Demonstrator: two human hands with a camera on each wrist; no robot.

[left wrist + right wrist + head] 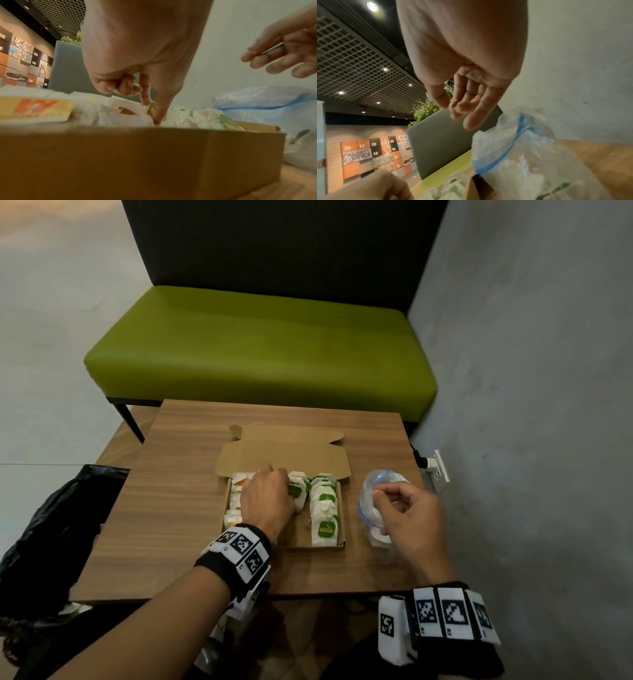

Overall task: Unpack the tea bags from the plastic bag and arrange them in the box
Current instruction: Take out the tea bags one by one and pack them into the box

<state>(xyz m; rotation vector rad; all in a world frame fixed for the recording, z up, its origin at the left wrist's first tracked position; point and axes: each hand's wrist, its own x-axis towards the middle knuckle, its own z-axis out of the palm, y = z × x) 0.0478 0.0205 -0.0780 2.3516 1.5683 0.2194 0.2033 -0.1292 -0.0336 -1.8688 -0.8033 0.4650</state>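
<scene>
An open cardboard box (308, 545) sits on the wooden table (171, 508), its lid (284, 457) folded back. Rows of tea bags fill it: green-tagged ones (323, 508) on the right, orange-tagged ones (234, 501) on the left. My left hand (286, 478) reaches into the middle row, thumb and forefinger pinching a green-tagged tea bag (150, 108). A clear plastic bag (371, 484) with a blue zip strip lies just right of the box. My right hand (383, 494) hovers over its mouth, fingers relaxed and empty (453, 108). Some white tea bags show inside the plastic bag (513, 142).
A green bench (260, 347) stands beyond the table's far edge. A grey wall (531, 371) with a socket (436, 470) runs close along the right. A black bin bag (51, 525) bulges at the table's left side.
</scene>
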